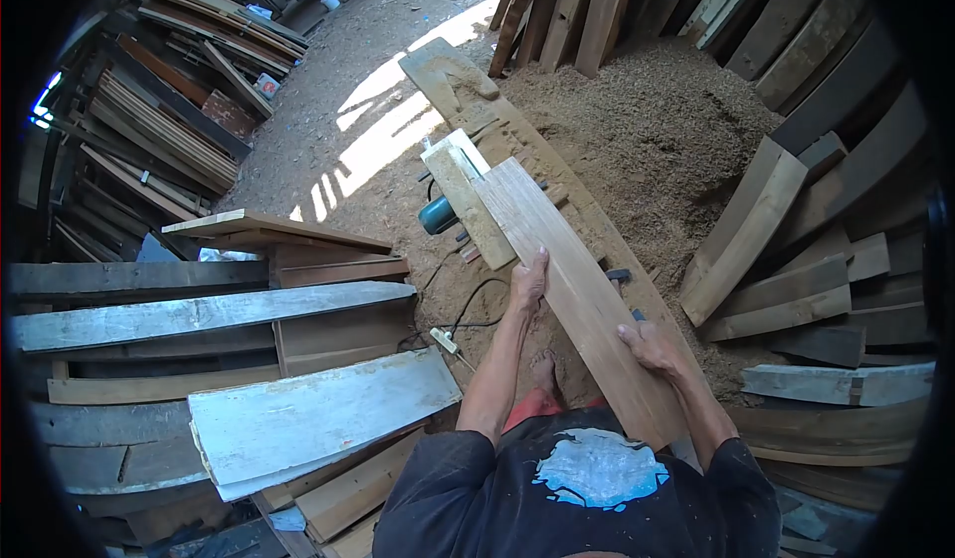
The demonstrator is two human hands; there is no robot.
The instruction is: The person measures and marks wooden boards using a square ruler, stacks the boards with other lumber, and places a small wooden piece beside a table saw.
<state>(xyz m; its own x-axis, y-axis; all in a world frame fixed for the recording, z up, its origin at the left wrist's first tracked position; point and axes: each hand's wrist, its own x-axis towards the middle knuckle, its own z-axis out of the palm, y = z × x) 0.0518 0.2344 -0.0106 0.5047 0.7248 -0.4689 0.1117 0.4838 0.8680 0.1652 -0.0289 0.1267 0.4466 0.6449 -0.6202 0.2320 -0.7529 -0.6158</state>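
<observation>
The left hand [528, 279] grips the left edge of a long brown plank [581, 304], its thumb on top; the right hand [653, 347] clasps the right edge nearer the body, thumb also on top and fingers mostly hidden. The plank slants from the dark shirt [438, 503] toward the far left, its far end over a pale panel [464, 195] with a green motor [438, 216] at its left. A dusty surface [438, 66] runs along the right, beside heaped sawdust [667, 110].
</observation>
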